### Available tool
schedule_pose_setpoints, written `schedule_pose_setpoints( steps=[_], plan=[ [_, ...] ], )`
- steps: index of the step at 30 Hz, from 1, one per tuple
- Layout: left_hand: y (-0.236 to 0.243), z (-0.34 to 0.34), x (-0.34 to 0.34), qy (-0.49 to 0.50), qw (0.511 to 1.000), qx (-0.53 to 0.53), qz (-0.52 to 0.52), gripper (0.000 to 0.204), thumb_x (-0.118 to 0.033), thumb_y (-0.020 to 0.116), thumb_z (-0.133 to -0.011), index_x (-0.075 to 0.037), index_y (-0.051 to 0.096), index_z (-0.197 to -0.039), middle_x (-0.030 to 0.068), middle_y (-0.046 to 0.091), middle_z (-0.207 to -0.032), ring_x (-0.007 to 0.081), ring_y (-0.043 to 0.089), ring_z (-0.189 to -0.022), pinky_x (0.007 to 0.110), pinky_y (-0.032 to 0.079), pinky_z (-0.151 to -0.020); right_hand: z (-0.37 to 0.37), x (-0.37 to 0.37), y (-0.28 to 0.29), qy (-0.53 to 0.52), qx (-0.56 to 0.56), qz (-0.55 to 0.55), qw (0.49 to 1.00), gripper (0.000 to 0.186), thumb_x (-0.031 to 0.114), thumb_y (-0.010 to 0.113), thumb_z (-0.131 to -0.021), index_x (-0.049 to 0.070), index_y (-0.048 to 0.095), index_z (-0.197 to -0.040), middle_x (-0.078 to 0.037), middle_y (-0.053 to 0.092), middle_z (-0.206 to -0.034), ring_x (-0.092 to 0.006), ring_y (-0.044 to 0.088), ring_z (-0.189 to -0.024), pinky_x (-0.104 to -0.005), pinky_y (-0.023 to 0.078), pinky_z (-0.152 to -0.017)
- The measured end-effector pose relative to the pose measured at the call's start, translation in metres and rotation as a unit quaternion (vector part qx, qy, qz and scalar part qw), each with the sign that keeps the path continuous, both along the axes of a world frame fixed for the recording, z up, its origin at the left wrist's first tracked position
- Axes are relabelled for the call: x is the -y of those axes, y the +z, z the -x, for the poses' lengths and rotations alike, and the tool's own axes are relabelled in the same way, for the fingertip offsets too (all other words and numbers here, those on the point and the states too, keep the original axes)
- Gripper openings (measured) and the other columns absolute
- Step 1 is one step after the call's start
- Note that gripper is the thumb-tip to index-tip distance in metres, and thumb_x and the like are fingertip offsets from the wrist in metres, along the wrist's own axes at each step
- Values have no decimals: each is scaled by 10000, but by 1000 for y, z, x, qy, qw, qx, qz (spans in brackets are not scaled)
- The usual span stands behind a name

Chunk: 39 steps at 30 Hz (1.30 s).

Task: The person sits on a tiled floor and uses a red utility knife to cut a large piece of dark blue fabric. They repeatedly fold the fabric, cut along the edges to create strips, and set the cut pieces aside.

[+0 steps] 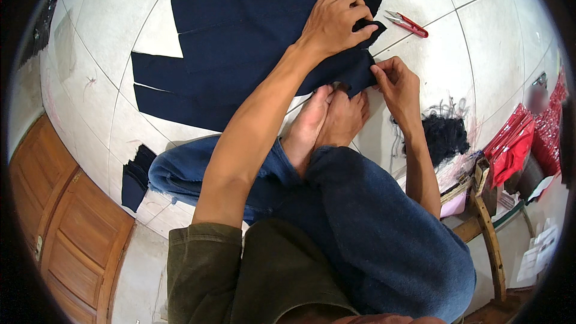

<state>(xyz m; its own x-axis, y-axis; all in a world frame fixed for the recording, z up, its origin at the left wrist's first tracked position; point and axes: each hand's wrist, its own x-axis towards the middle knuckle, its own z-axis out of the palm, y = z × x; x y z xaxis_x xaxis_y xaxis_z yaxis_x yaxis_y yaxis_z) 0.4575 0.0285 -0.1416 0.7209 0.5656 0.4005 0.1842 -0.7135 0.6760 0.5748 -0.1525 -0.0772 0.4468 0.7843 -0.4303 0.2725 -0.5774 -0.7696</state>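
Navy cloth pieces [240, 36] lie spread over the tiled floor in front of me, with slits and a notch along their left side. My left hand [339, 21] rests on the cloth near its right edge, fingers bent and thumb closed on a raised fold. Just nearer to me, my right hand [399, 81] pinches the end of a narrow navy cloth strip [345, 69] between thumb and fingertips. That strip reaches back under my left wrist, beside my bare feet [342, 117]. Red-handled thread snips [408, 24] lie on the floor right of my left hand.
A tangle of dark thread scraps [444, 137] lies by my right forearm. Farther right are red shiny bags [510, 144] and a wooden frame [489, 240]. Small navy cloth pieces [137, 179] lie beside my left knee. Wooden doors [78, 222] stand at the lower left.
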Motion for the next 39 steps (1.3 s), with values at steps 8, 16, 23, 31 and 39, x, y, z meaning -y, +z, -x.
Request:
schedule_pose_setpoints(
  steps=[8, 16, 23, 31, 39],
  plan=[
    [-3, 0, -2, 68, 997, 39, -26, 223, -341, 837, -808, -138, 778, -877, 12, 659, -951, 251, 597, -917, 398, 479, -841, -7, -15, -1, 45, 179, -67, 981, 134, 113, 740, -941, -5, 692, -985, -159, 732, -910, -271, 701, -745, -364, 550, -695],
    [-2, -2, 1, 75, 994, 42, -69, 206, -333, 838, -801, -161, 773, -892, 5, 649, -920, 239, 610, -881, 383, 497, -820, -8, -47, 1, 100, 112, -39, 988, 307, 242, 795, -909, -12, 717, -1063, -162, 741, -957, -278, 709, -805, -370, 540, -729],
    [-9, -4, -10, 127, 986, 51, -92, 216, -327, 835, -789, -145, 721, -810, 9, 650, -881, 251, 639, -829, 393, 520, -750, -15, -39, -8, 116, 213, -101, 965, 220, 181, 775, -910, -5, 658, -920, -181, 663, -860, -380, 642, -783, -423, 495, -705],
    [-7, 0, 3, 105, 991, 39, -70, 200, -317, 846, -788, -159, 726, -816, -4, 651, -906, 223, 635, -842, 382, 516, -758, 11, -12, -4, 35, 136, -20, 990, 185, 139, 754, -929, -30, 679, -923, -197, 689, -871, -317, 672, -760, -385, 511, -699],
    [-6, 1, 4, 94, 992, 46, -76, 222, -354, 855, -795, -160, 759, -845, -8, 658, -918, 209, 635, -856, 373, 511, -764, 7, -18, -8, -32, 76, -50, 995, 220, 162, 731, -958, -19, 739, -1085, -156, 768, -936, -204, 727, -838, -320, 559, -790]
  ],
)
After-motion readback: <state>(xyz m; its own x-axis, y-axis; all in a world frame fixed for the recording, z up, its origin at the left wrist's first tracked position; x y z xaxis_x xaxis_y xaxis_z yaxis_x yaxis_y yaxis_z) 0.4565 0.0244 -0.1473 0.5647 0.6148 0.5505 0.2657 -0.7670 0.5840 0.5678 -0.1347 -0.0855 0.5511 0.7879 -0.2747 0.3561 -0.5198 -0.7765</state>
